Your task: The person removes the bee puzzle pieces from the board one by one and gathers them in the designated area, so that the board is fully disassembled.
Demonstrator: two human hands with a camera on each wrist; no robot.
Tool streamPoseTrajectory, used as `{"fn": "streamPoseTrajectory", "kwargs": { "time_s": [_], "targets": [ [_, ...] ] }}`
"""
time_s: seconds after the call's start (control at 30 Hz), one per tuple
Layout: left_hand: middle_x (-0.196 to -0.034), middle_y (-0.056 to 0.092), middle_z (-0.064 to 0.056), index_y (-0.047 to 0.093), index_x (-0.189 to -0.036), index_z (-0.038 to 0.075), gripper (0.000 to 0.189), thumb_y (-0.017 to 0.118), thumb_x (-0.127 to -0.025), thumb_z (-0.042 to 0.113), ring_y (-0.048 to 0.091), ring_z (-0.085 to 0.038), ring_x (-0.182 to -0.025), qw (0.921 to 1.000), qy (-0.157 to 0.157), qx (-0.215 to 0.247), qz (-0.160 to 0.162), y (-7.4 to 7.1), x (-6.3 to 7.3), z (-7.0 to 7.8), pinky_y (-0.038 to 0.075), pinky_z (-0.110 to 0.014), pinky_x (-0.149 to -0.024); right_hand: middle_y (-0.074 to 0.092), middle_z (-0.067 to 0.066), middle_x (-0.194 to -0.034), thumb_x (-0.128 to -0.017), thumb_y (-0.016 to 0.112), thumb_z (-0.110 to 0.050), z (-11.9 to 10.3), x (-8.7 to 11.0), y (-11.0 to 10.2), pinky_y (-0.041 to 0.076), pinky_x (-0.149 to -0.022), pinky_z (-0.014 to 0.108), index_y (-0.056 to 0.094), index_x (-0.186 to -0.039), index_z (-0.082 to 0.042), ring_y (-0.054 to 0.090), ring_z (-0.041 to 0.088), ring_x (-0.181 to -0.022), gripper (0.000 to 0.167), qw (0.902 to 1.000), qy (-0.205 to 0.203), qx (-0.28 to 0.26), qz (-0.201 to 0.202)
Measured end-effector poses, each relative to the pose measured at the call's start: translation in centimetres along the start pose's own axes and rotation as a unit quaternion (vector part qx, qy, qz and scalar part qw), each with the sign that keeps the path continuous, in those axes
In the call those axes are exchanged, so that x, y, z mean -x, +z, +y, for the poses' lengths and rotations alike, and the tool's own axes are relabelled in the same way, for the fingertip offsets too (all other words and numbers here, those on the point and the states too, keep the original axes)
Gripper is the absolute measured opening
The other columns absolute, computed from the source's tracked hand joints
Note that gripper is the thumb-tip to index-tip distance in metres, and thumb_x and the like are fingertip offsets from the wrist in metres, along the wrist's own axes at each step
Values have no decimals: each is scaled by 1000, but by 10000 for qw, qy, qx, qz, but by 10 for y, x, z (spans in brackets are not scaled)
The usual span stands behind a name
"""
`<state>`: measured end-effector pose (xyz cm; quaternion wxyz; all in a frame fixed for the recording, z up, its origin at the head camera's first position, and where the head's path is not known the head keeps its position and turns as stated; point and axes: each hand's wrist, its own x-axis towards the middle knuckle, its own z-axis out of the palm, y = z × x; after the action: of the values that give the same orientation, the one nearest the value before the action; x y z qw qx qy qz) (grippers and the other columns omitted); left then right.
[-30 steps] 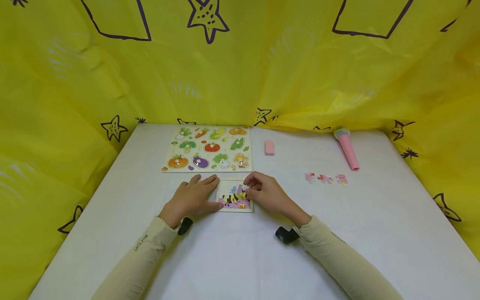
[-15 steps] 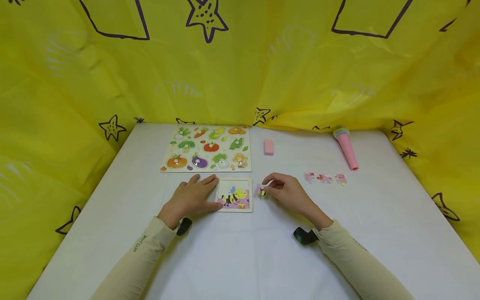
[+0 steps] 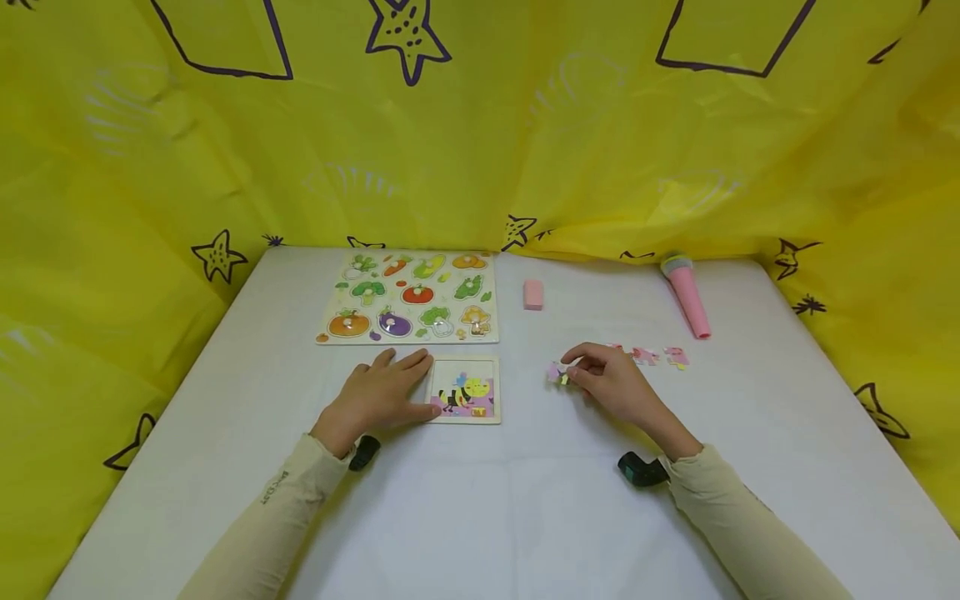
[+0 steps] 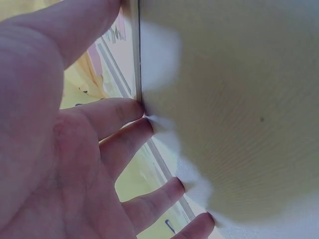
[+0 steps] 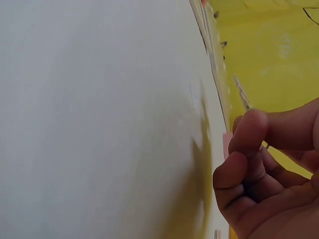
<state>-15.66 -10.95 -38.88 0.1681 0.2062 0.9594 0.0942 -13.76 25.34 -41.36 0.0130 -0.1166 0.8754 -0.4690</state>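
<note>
My left hand (image 3: 380,394) lies with fingers spread at the left side of a small framed bee puzzle (image 3: 463,421), its thumb over the lower left corner. In the left wrist view the thumb and index finger touch the frame edge (image 4: 137,55), and the other fingertips meet the table. The puzzle's upper part shows pale backing. Right of it, my right hand (image 3: 611,383) pinches a jigsaw piece (image 3: 557,373), pink with black and yellow, between thumb and index finger. The right wrist view shows the piece (image 5: 242,93) edge-on, raised above the table, its lower part hidden by the fingers.
Behind the small puzzle lies a vegetable peg board (image 3: 408,340). A pink block (image 3: 533,295) stands to its right. Farther right is a pink toy microphone (image 3: 688,300). Several pink jigsaw pieces (image 3: 677,357) lie in a row, partly behind the right hand. Yellow cloth (image 3: 480,150) hangs along the back.
My right hand has lifted the jigsaw piece off the bee puzzle and carried it to the right, toward the row of pink pieces. The left hand stays at the frame.
</note>
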Motion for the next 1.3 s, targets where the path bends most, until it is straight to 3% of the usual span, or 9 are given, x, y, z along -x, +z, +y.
{"fn": "streamPoseTrajectory", "kwargs": {
  "time_s": [0.33, 0.7, 0.9, 1.1, 1.3],
  "targets": [
    [-174, 33, -5, 40, -167, 12, 86, 72, -99, 54, 27, -50, -155, 10000, 19, -17, -36, 0, -1, -1, 29, -71, -117, 66, 7, -81, -104, 62, 6, 16, 10, -26, 48, -64, 29, 73, -116, 2, 60, 20, -65, 17, 9993, 114, 361, 79],
    [-174, 32, -5, 40, -167, 13, 87, 71, -99, 57, 27, -49, -155, 9999, 38, -94, -3, 1, -4, -3, 30, -71, -117, 71, 14, -99, -104, 61, 4, 20, 18, -52, 51, -67, 25, 71, -125, 6, 61, 22, -76, 23, 9972, 362, 656, 47],
    [-174, 33, -5, 40, -167, 13, 87, 72, -99, 57, 28, -49, -155, 10000, 39, -72, 31, 2, -4, -4, 30, -71, -117, 70, 9, -88, -103, 64, 2, 25, 20, -60, 50, -69, 25, 70, -121, 7, 63, 20, -75, 19, 9955, 515, 802, 0],
    [-174, 33, -5, 40, -167, 13, 87, 72, -99, 56, 28, -49, -155, 10000, 47, -47, 45, 2, -3, -5, 29, -71, -118, 71, 11, -95, -102, 69, -2, 26, 23, -64, 54, -68, 25, 69, -112, 9, 65, 21, -79, 16, 9921, 916, 858, -14],
    [-174, 33, -5, 40, -167, 13, 87, 72, -99, 56, 27, -49, -155, 10000, 51, -46, 46, 3, -2, -4, 29, -71, -118, 67, 9, -91, -102, 69, -5, 27, 25, -64, 53, -66, 26, 68, -108, 6, 62, 22, -77, 13, 9892, 1152, 904, -48]
  ]
}}
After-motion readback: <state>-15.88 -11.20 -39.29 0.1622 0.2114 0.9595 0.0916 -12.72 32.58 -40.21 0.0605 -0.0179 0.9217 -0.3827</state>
